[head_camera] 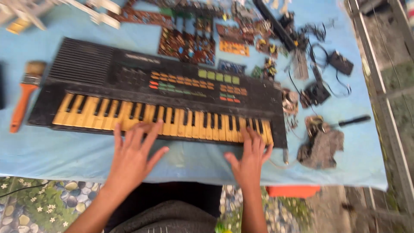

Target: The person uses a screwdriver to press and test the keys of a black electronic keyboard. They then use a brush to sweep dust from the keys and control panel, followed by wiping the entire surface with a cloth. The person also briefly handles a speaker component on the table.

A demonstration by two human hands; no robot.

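An old black electronic keyboard (129, 73) with yellowed keys and rows of orange, green and yellow buttons lies across a table covered in light blue cloth (51, 155). My left hand (133, 157) is spread flat with its fingertips on the keys near the middle of the front edge. My right hand (250, 162) is also open, its fingers resting on the keys toward the right end. Neither hand holds anything. The picture is slightly blurred.
A paintbrush with an orange handle (23, 97) lies left of the keyboard. Behind it are brown circuit boards (187, 43), and to the right black adapters with cables (319, 86), a dirty rag (321, 149) and a dark-handled tool (353, 121). A patterned floor shows below the table edge.
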